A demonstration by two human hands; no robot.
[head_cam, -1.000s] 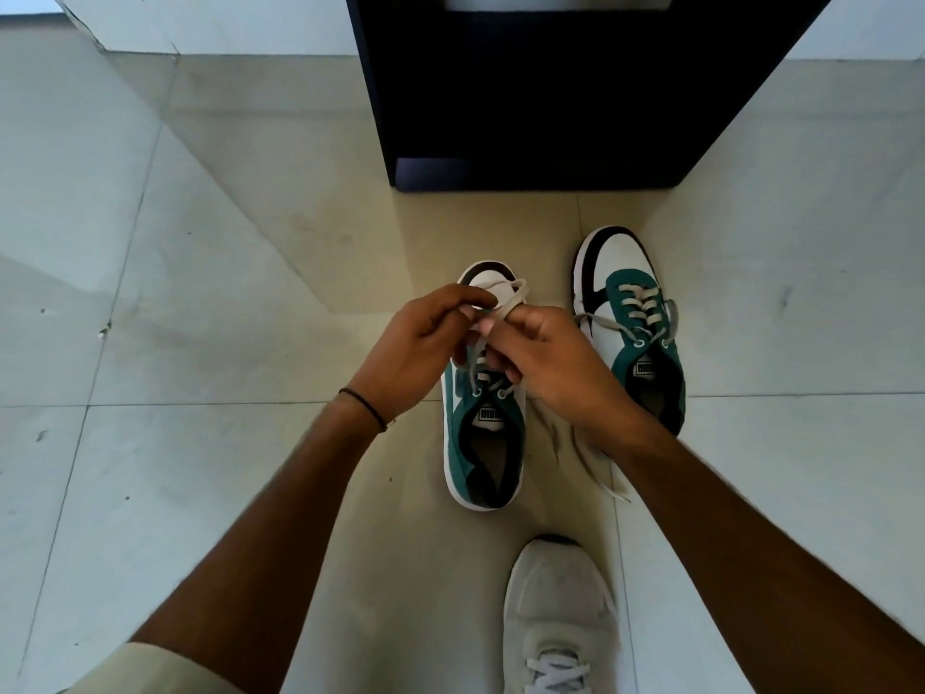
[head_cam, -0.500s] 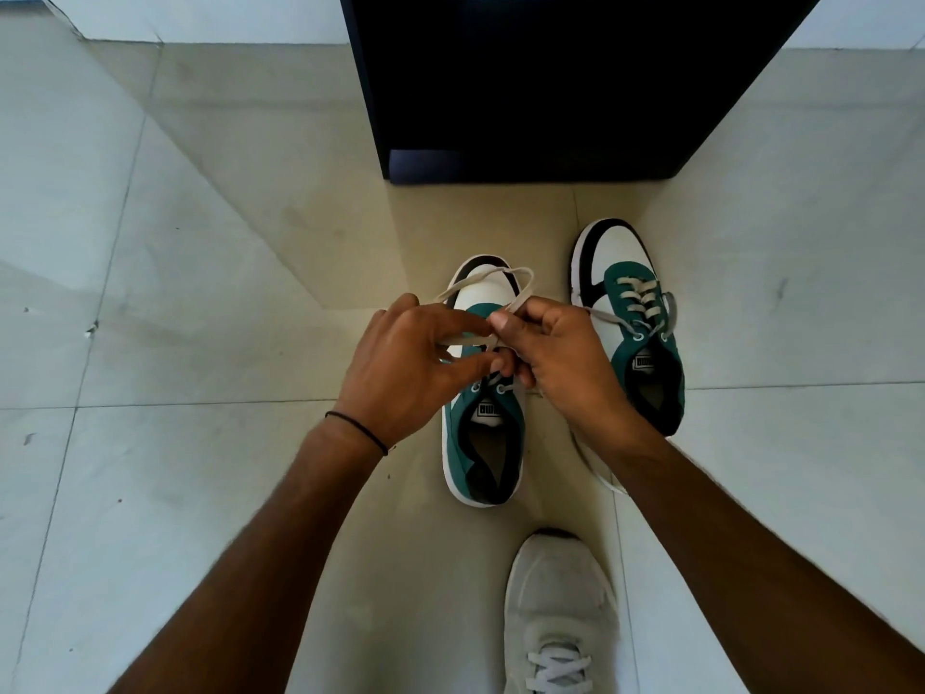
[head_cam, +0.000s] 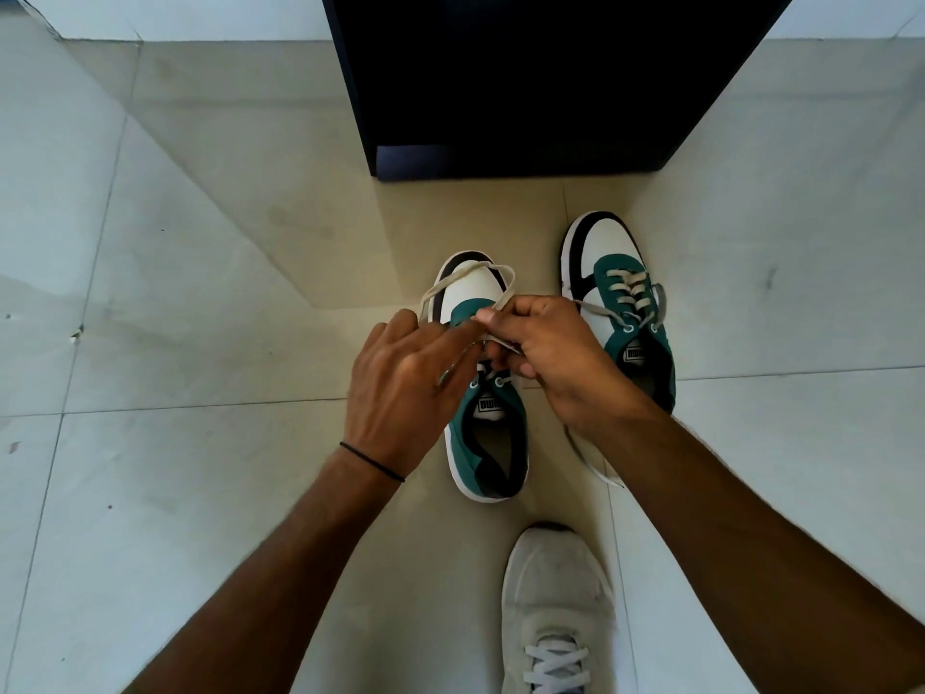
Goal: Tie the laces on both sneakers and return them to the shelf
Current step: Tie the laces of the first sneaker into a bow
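Two green, white and black sneakers stand side by side on the floor, toes pointing away from me. Over the left sneaker point(head_cam: 488, 443), my left hand point(head_cam: 405, 388) and my right hand point(head_cam: 555, 358) meet above its tongue. Each pinches its cream lace point(head_cam: 470, 278), which forms a loop lying over the white toe. My hands hide the knot area. The right sneaker point(head_cam: 615, 303) stands apart to the right, its lace ends loose and trailing toward me beside my right wrist.
A dark shelf unit point(head_cam: 525, 82) stands straight ahead, its base just beyond the sneakers. My own white shoe point(head_cam: 555, 613) is planted at the bottom, close behind the left sneaker. Pale floor tiles point(head_cam: 175, 493) spread left and right.
The lace loop over the toe has grown and now lies wider. My left hand has slid left and spread its fingers, while my right hand keeps pinching the lace at the tongue.
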